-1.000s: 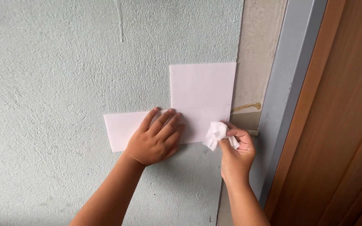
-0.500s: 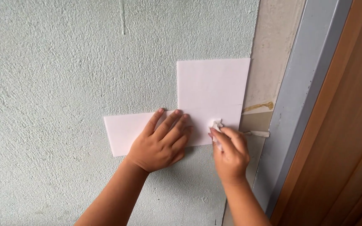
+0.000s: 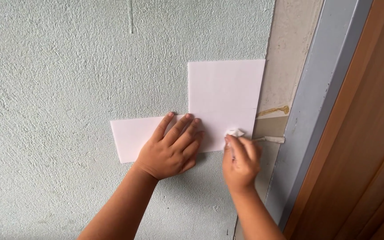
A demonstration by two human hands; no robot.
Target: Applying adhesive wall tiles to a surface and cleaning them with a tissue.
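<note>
A white L-shaped sheet [image 3: 226, 94] lies flat against a rough pale green wall [image 3: 67, 80]. My left hand [image 3: 170, 149] is spread flat on the sheet's lower left arm, pressing it to the wall. My right hand [image 3: 241, 161] is closed around a crumpled white wad [image 3: 234, 133], which it presses onto the sheet's lower right part. Only the top of the wad shows above the fingers.
Right of the sheet runs a bare beige plaster strip [image 3: 290, 53] with a brownish tape scrap [image 3: 273, 110] and a small white strip [image 3: 272, 139]. Beyond it stand a grey frame [image 3: 325, 102] and a brown wooden door [image 3: 370, 133].
My right hand has moved left from the sheet's edge onto the sheet and closed over the wad. The view has shifted a little. My left hand stays in place.
</note>
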